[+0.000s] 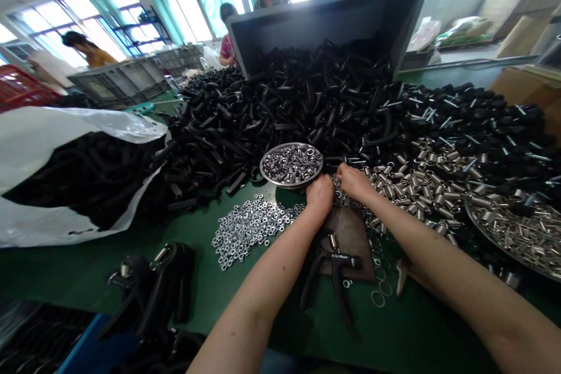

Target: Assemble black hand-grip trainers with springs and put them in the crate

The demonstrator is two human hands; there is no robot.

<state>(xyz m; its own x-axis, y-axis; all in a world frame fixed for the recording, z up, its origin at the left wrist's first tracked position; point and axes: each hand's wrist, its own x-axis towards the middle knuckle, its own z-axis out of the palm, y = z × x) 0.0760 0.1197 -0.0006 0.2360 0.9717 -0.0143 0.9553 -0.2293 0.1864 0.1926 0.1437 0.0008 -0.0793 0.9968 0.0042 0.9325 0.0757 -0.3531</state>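
Note:
My left hand (321, 191) is curled by the right rim of a round metal bowl (291, 183) full of small metal rings and fittings. Close beside it, my right hand (352, 180) has its fingers drawn together over a pile of small metal parts (339, 194). Whatever either hand pinches is hidden. Below my hands, a black hand grip strengthener (337, 266) with a coil spring lies partly on a brown metal plate (356, 245). Loose silver nuts (249, 225) spread left of my left forearm. Coil springs (412, 187) are heaped right of my right hand.
Black handles (280, 105) spill from a tipped grey bin (324, 11). A white sack (26, 146) of black parts stands left, above several finished-looking grips (170, 280). Black knobs with screws (473, 117) and a tray of metal pins (521, 228) lie right. Other people sit beyond.

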